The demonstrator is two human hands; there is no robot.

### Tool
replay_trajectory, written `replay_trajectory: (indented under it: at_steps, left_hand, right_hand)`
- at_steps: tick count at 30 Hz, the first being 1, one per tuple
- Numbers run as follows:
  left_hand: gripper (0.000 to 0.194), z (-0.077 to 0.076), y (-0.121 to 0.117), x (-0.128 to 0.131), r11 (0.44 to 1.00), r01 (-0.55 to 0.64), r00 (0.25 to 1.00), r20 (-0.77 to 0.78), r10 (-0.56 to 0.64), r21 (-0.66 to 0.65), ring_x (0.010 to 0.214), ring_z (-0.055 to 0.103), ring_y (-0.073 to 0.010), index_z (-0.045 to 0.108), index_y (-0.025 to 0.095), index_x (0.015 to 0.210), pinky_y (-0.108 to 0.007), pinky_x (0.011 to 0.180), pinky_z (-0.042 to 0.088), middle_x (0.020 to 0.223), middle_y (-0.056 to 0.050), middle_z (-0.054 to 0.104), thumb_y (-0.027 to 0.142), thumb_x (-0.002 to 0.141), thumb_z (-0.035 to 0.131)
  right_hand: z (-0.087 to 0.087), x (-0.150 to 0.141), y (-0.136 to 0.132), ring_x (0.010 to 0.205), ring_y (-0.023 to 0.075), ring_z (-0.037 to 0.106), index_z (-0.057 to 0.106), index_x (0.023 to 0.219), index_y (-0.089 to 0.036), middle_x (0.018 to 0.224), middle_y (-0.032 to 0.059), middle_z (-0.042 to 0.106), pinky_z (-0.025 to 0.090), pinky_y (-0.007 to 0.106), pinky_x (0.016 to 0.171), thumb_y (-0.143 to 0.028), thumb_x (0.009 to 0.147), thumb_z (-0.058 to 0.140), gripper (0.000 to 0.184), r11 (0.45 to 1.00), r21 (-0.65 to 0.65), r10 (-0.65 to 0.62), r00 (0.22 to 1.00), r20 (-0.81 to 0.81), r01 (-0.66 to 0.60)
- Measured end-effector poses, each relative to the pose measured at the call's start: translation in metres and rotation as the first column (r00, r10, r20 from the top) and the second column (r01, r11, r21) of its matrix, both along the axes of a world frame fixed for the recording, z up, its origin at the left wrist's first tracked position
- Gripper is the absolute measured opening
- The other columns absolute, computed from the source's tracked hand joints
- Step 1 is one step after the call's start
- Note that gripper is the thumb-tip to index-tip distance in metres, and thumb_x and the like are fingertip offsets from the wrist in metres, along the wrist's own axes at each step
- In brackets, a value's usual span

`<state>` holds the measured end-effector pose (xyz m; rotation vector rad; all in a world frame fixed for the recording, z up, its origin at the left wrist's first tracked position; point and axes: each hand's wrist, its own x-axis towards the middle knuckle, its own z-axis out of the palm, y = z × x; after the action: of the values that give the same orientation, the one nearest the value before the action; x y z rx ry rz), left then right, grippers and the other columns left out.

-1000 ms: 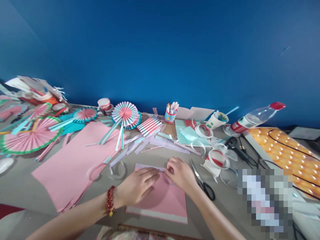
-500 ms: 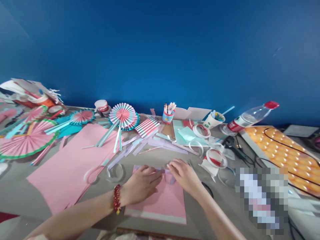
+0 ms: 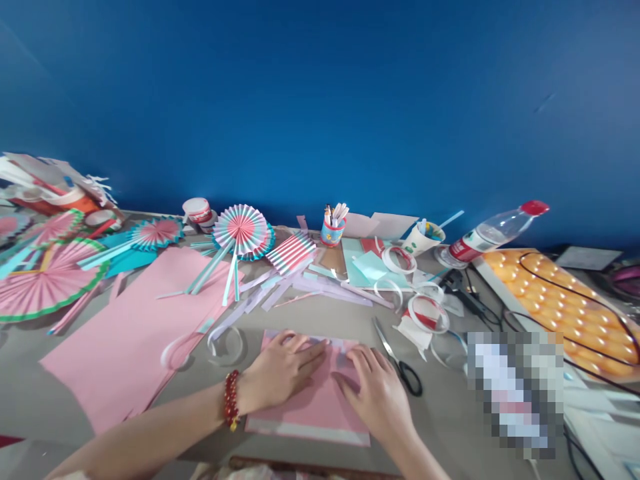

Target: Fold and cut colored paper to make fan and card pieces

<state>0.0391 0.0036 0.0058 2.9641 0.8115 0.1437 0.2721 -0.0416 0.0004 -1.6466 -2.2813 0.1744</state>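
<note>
While the left hand point(image 3: 280, 375) lies flat on the pink paper point(image 3: 325, 408) with its grip open, the right hand point(image 3: 377, 387) rests on this paper also, the thumb apart from the fingers, so its grip is open too. The paper lies on the tabletop point(image 3: 440, 420), near the scissors point(image 3: 399, 362).

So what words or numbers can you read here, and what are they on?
No text is clear enough to quote.
Bottle: pale marks on its red label, too blurred to read.
Red-and-white tub: marks too small to read.
Pen cup: a yellow mark, too small to tell.
Paper cup: green marks, too blurred.
</note>
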Motion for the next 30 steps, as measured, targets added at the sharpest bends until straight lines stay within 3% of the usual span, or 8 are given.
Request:
replay_trajectory:
  at_steps: [6, 12, 22, 30]
  left_hand:
    - [0.046, -0.003, 0.0, 0.003, 1.0, -0.013, 1.0, -0.002, 0.013, -0.024, 0.119, 0.048, -0.0229, 0.04, 0.023, 0.144, -0.041, 0.097, 0.033, 0.145, -0.006, 0.049, 0.038, 0.1, 0.04]
    - [0.042, -0.004, 0.002, 0.012, 0.999, 0.03, 0.999, 0.047, -0.028, -0.034, 0.127, 0.043, -0.022, 0.049, 0.015, 0.135, -0.035, 0.104, 0.032, 0.139, -0.008, 0.054, 0.035, 0.099, 0.045]
    - [0.043, 0.0, 0.01, 0.016, 0.996, 0.086, 0.996, 0.02, -0.086, -0.014, 0.118, 0.048, -0.0211, 0.046, 0.017, 0.138, -0.037, 0.097, 0.035, 0.142, -0.006, 0.051, 0.037, 0.1, 0.041]
    - [0.043, -0.001, 0.011, 0.022, 0.993, 0.096, 0.995, 0.032, -0.094, -0.067, 0.127, 0.044, -0.022, 0.047, 0.014, 0.136, -0.036, 0.102, 0.033, 0.141, -0.008, 0.052, 0.037, 0.099, 0.045]
  right_hand:
    - [0.0, -0.004, 0.004, 0.085, 0.0236, 0.058, 0.059, 0.087, -0.021, 0.093, 0.0057, 0.065, 0.04, 0.035, 0.075, -0.022, 0.084, 0.06, 0.003, 1.0, -0.012, -0.005, 0.995, 0.096, 0.006]
    - [-0.002, -0.002, 0.004, 0.084, 0.0233, 0.057, 0.061, 0.087, -0.02, 0.094, 0.006, 0.066, 0.038, 0.034, 0.075, -0.018, 0.084, 0.055, 0.007, 1.0, 0.02, 0.012, 0.993, 0.113, -0.014]
    - [-0.003, 0.005, 0.008, 0.079, 0.0211, 0.06, 0.059, 0.09, -0.02, 0.083, 0.0051, 0.065, 0.043, 0.031, 0.071, -0.012, 0.081, 0.048, 0.016, 1.0, 0.008, -0.018, 0.992, -0.127, 0.019]
    - [-0.005, 0.011, 0.009, 0.084, 0.0221, 0.063, 0.059, 0.103, -0.021, 0.093, 0.0064, 0.067, 0.047, 0.031, 0.074, -0.013, 0.082, 0.047, 0.025, 0.999, -0.027, -0.028, 0.981, -0.192, 0.023]
